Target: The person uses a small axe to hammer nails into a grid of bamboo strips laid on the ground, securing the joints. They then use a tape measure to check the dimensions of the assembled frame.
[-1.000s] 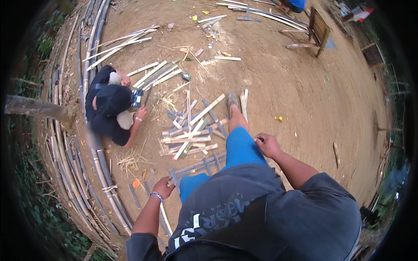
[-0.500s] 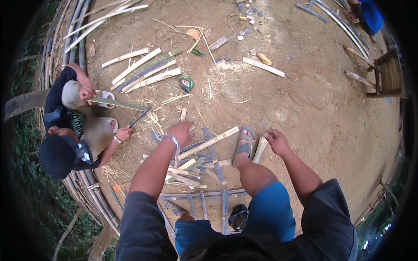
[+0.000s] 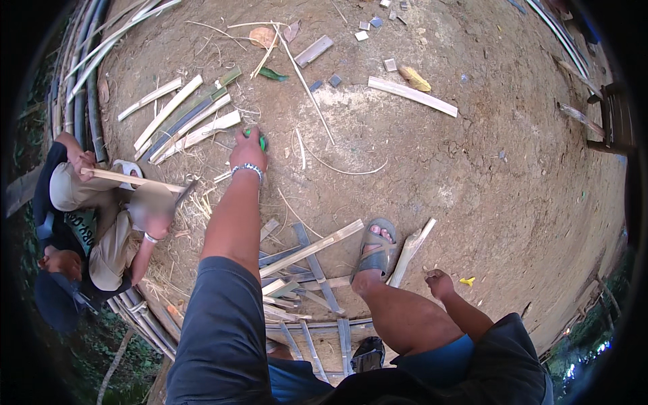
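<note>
My left hand, with a beaded bracelet at its wrist, reaches far forward and closes over a green and black tape measure on the dirt ground. The hand covers most of it. Split bamboo strips lie just left of it. My right hand is low on the right beside my knee, its fingers curled in; whether anything is in them is hidden. A pale wooden piece with a narrowed end lies between that hand and my sandalled foot.
Dark and pale slats lie crossed in front of me. At left a person in a dark cap sits with a blade against a pale strip. A yellow leaf and small cut blocks lie ahead; a wooden chair stands far right.
My left hand has moved forward from the slats to the tape measure. My right hand has let go of the pale wooden piece and drawn back. The person at left now has a pale strip, not a green one.
</note>
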`<state>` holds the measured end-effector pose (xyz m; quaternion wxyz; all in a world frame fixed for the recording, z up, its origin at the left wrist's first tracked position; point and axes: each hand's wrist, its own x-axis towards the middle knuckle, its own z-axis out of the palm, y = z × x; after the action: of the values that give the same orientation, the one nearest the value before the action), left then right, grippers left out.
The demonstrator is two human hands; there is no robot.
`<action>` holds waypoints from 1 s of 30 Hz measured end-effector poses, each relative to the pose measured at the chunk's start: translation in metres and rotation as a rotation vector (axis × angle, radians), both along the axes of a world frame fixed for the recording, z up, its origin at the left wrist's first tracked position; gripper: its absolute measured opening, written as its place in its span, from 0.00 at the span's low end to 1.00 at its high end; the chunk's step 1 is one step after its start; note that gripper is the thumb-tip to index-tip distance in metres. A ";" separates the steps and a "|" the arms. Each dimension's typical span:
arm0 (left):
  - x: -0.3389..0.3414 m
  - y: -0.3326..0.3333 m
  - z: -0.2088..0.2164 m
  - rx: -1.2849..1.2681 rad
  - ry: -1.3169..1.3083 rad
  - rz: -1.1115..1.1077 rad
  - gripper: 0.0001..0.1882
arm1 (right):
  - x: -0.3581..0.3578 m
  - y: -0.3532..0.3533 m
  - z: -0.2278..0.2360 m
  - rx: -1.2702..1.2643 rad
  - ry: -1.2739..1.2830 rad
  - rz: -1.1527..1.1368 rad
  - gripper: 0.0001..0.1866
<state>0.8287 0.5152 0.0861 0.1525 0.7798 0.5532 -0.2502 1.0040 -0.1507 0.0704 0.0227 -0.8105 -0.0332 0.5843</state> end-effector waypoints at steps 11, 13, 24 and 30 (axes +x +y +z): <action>-0.082 -0.143 0.140 -0.038 -0.947 0.250 0.37 | 0.041 0.088 0.069 0.200 -0.310 -0.008 0.17; -0.126 -0.210 0.193 -0.629 -1.606 0.907 0.39 | 0.011 0.178 0.126 0.388 -0.241 -0.100 0.16; -0.513 -0.502 0.503 -1.351 -1.970 1.252 0.32 | -0.490 0.317 0.565 0.759 1.103 1.555 0.50; -0.713 -0.681 0.571 -0.428 -2.508 1.613 0.20 | -0.800 0.198 0.640 0.574 1.145 1.905 0.37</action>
<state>0.1159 -0.1657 0.6575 0.7137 -0.0592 0.2902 0.6347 0.2045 0.0477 0.7107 -0.2327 -0.0369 -0.7499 0.6181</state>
